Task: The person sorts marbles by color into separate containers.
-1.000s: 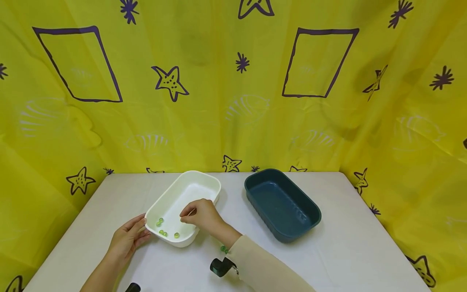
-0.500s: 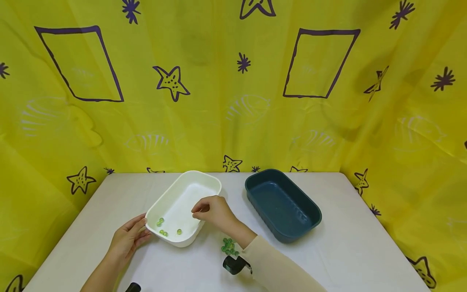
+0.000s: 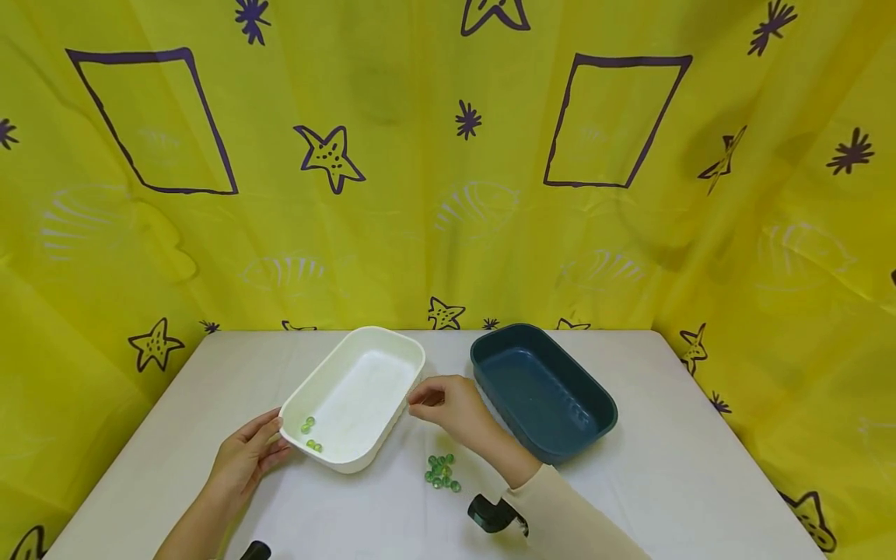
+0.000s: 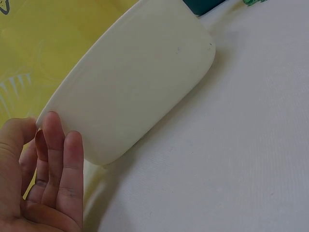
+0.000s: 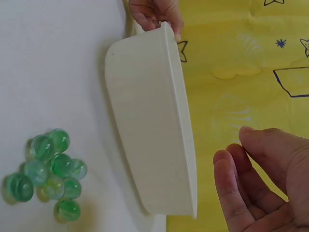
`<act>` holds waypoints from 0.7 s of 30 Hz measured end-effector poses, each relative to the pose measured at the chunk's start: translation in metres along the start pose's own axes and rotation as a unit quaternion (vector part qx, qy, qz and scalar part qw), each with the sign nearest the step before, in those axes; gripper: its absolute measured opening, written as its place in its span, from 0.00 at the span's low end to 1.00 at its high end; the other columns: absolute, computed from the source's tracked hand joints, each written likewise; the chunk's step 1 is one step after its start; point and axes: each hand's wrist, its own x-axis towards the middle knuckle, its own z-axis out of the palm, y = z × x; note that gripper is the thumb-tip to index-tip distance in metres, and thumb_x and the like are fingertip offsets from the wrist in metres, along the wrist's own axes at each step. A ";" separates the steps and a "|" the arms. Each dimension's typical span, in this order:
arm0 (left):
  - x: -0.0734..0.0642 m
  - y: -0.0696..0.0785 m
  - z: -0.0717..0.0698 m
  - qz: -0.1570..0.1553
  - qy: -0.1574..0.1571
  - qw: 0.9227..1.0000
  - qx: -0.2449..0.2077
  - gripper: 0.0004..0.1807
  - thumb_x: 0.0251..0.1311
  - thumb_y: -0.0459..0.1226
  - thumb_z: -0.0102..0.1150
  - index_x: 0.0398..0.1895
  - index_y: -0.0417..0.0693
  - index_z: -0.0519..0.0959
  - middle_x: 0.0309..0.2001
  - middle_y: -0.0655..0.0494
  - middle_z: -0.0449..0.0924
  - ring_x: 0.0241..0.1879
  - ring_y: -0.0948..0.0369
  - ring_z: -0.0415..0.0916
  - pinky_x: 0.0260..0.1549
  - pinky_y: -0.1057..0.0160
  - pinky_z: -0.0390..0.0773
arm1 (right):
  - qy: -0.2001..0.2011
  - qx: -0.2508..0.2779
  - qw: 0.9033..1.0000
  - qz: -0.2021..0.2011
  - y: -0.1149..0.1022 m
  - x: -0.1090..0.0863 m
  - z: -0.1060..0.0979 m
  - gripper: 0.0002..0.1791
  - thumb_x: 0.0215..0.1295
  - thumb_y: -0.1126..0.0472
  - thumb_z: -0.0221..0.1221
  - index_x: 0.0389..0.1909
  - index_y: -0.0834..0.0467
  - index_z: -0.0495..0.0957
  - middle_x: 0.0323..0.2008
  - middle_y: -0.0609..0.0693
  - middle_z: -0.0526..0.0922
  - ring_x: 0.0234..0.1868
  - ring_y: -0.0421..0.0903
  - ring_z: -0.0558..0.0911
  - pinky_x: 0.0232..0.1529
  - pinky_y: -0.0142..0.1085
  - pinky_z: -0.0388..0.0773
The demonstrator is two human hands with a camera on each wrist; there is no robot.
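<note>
My left hand (image 3: 245, 459) grips the near left corner of a white plastic bin (image 3: 404, 404), thumb at the rim and fingers against the outer wall (image 4: 125, 82). Inside that corner lie several green glass marbles (image 3: 308, 425). My right hand (image 3: 455, 408) is in the air just right of the bin's right side. Its thumb and fingers are loosely bent, tips a little apart, and nothing shows between them in the right wrist view. A cluster of green marbles (image 3: 439, 471) rests on the table in front of that hand, also plain in the right wrist view as glass marbles (image 5: 62, 165).
A dark teal bin (image 3: 539, 389) stands to the right with no marbles visible inside. All of it sits on a white-covered table (image 3: 672, 482). Yellow patterned curtain (image 3: 392, 233) encloses the back and sides. A black wrist camera (image 3: 490, 513) sticks out from the right sleeve.
My right hand has moved right, from over the white bin to outside its wall. One marble that was apart on the bin floor is out of sight. The left hand stays.
</note>
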 end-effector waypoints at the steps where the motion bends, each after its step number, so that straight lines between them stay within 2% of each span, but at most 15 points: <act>1: 0.000 0.000 0.000 0.000 0.000 1.000 0.000 0.16 0.71 0.38 0.55 0.31 0.72 0.85 0.33 0.65 0.84 0.30 0.68 0.83 0.38 0.69 0.86 | 0.003 -0.003 1.000 0.000 0.002 -0.002 -0.001 0.03 0.59 0.65 0.68 0.34 0.59 0.86 0.32 0.46 0.87 0.33 0.38 0.81 0.36 0.27 0.81; 6: 0.001 -0.001 -0.001 0.002 0.001 1.000 0.000 0.16 0.71 0.38 0.55 0.32 0.72 0.85 0.33 0.66 0.84 0.30 0.68 0.83 0.38 0.69 0.86 | 0.009 -0.005 1.000 0.010 0.010 -0.013 -0.007 0.03 0.58 0.65 0.69 0.34 0.57 0.87 0.32 0.47 0.87 0.33 0.39 0.81 0.34 0.26 0.80; 12: 0.000 -0.001 -0.001 0.000 0.002 1.000 -0.001 0.16 0.71 0.38 0.55 0.32 0.72 0.85 0.33 0.65 0.84 0.30 0.68 0.83 0.38 0.69 0.86 | 0.001 0.007 1.000 0.015 0.022 -0.028 -0.011 0.06 0.57 0.64 0.70 0.34 0.60 0.86 0.31 0.49 0.87 0.31 0.40 0.82 0.32 0.26 0.79; 21: 0.000 -0.001 0.001 0.009 -0.003 1.000 -0.004 0.16 0.71 0.37 0.55 0.32 0.71 0.84 0.34 0.66 0.84 0.31 0.68 0.83 0.38 0.69 0.86 | -0.009 0.000 0.999 0.043 0.046 -0.047 -0.008 0.05 0.57 0.63 0.70 0.34 0.60 0.87 0.30 0.46 0.87 0.30 0.36 0.80 0.32 0.26 0.78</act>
